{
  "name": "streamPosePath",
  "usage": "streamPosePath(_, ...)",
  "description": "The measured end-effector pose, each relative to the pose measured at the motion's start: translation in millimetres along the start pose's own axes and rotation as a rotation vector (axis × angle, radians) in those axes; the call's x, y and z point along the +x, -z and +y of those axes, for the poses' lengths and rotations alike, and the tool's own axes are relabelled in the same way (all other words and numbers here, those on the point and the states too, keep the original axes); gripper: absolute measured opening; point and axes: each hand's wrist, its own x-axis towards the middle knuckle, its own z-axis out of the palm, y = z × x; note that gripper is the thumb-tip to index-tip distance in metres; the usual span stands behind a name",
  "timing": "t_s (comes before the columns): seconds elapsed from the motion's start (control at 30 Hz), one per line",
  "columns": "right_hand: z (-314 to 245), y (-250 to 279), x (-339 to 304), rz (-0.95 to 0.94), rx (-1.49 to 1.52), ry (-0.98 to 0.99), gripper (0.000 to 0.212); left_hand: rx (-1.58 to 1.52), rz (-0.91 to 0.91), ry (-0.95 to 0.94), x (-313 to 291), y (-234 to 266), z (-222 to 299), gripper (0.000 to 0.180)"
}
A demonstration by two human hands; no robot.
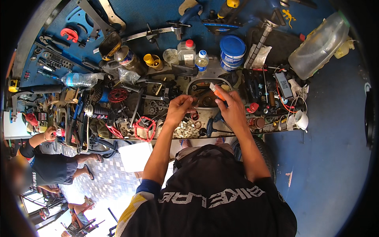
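Note:
Above the cluttered workbench, my right hand [233, 110] is closed around a small orange object with a pale tip [217, 91]; its exact kind does not show. My left hand [179, 110] has thumb and fingers pinched together, and whatever lies between them is too small to make out. The two hands are a short way apart, over the near side of a metal tray [191, 83] with dark parts in it. Below and between them sit a pile of small brass-coloured pieces [187, 131] and a dark-handled tool [210, 127].
A red bike pedal [145, 129] and a red chainring [118, 95] lie to the left. Behind the tray stand a blue tub [232, 53] and several bottles. At the right are a phone [283, 85] and loose cables. Another person [51, 168] stands at the far left, reaching toward the bench.

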Motion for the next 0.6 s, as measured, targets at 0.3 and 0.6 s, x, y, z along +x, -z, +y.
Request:
streamPosePath(0.3,20.2,-15.4,-2.9,-0.389,-0.542,-0.121,0.042,0.878,0.143,-0.670,-5.9,-29.3,-4.7,0.021)
streamPosePath(0.6,11.3,4.8,-4.8,-0.380,-0.424,-0.148,0.047,0.895,0.117,-0.675,-8.4,-31.6,-5.7,0.023)
